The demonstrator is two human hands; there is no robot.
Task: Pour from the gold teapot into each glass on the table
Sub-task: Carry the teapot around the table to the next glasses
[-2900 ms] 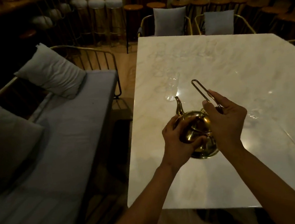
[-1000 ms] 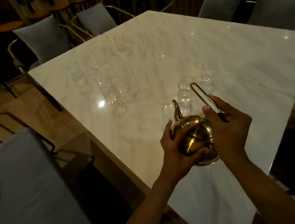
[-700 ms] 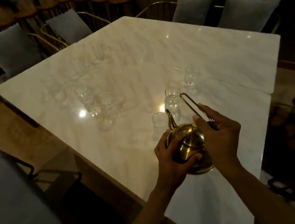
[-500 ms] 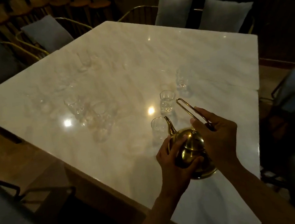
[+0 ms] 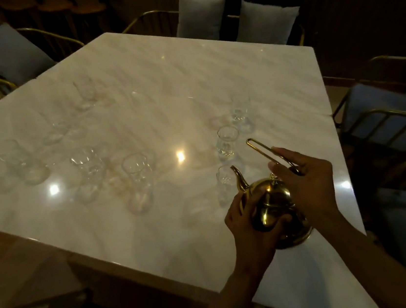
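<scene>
The gold teapot (image 5: 274, 204) is above the near right part of the marble table (image 5: 161, 69), its spout pointing up-left at the nearest glass (image 5: 225, 179). The long handle slants away up-left. The left hand (image 5: 250, 222) cups its body; the right hand (image 5: 305, 187) grips the handle.

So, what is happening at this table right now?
A person holds a gold teapot with both hands over a marble table. The left hand cups its body, and the right hand holds the wire handle. The spout points at the nearest glass, but no liquid can be seen pouring. More clear glasses stand farther along the table.
</scene>
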